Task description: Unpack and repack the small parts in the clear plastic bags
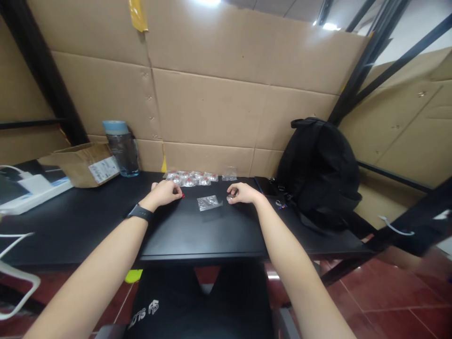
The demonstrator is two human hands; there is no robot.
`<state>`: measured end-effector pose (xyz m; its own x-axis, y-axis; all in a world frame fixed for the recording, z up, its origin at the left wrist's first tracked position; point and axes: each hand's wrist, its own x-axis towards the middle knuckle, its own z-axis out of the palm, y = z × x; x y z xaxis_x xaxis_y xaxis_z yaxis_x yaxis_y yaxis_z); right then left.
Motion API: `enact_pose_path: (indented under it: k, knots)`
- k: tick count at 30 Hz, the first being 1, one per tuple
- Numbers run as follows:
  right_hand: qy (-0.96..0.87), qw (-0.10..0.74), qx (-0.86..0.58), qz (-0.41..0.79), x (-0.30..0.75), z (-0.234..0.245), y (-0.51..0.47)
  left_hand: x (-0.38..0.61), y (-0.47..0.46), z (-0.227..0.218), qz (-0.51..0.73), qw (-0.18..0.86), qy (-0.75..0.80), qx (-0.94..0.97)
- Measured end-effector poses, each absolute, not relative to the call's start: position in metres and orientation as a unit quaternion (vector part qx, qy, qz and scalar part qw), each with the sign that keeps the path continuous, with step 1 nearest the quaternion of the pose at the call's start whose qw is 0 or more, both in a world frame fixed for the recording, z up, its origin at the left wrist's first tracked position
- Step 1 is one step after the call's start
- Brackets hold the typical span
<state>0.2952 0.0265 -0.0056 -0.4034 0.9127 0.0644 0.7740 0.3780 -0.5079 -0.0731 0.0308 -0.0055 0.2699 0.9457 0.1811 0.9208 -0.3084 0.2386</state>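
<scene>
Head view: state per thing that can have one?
Left hand, fingers pinching a small red piece
Right hand, fingers curled around a small round shiny piece
Small clear plastic bag between the hands, looks empty
Clear plastic packets with red bits, filled, grouped at the back
Tan cardboard box, top open
Grey translucent blue-lidded bottle, upright, closed
Black fabric backpack, upright; zips unclear
White power strip, white adapter plugged in
Black wristband, fastened

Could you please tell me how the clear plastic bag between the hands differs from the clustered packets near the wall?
The clear plastic bag looks flat, with no red showing; the clear plastic packets bulge with silvery and red contents. The bag lies alone between the left hand and right hand; the packets cluster near the brown cardboard wall. Both are shiny, on the black table.
</scene>
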Motion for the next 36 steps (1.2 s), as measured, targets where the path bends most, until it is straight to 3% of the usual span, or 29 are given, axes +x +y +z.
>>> enact_pose_path:
  k: [6, 22, 29, 36]
  knots:
    - [-0.809, 0.192, -0.531, 0.164, 0.287, -0.003, 0.024, -0.070, 0.029, -0.004, 0.176, 0.049, 0.574, 0.798]
    - [-0.762, 0.312, -0.523, 0.221, 0.279, -0.005, 0.022, -0.051, 0.017, 0.003, 0.300, 0.065, 0.499, 0.811]
    - [-0.756, 0.358, -0.506, 0.209, 0.270, -0.007, 0.023, -0.041, 0.014, 0.003, 0.347, 0.146, 0.434, 0.818]
    - [-0.732, 0.472, -0.406, 0.276, 0.236, 0.001, 0.008, -0.030, 0.009, 0.006, 0.386, 0.184, 0.381, 0.819]
